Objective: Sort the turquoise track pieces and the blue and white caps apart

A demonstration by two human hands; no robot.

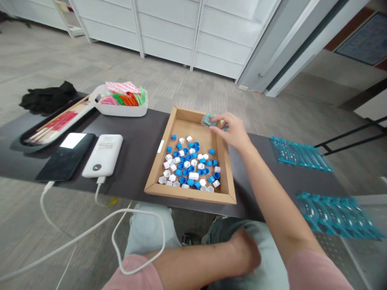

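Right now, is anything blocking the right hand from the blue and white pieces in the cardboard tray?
Nothing visible. The right hand pinches a clear teal item at the far right corner of the cardboard tray; only bare cardboard shows between there and the blue and white pieces.

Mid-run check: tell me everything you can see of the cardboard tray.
The cardboard tray is brown, shallow, rectangular and open-topped, with low walls and a white label on the left one. It lies flat on the dark table, near the front edge. Blue and white hexagonal pieces lie mostly in its near half; plain floor shows beyond. The right hand holds a clear teal item at its far right corner; any wall contact is unclear.
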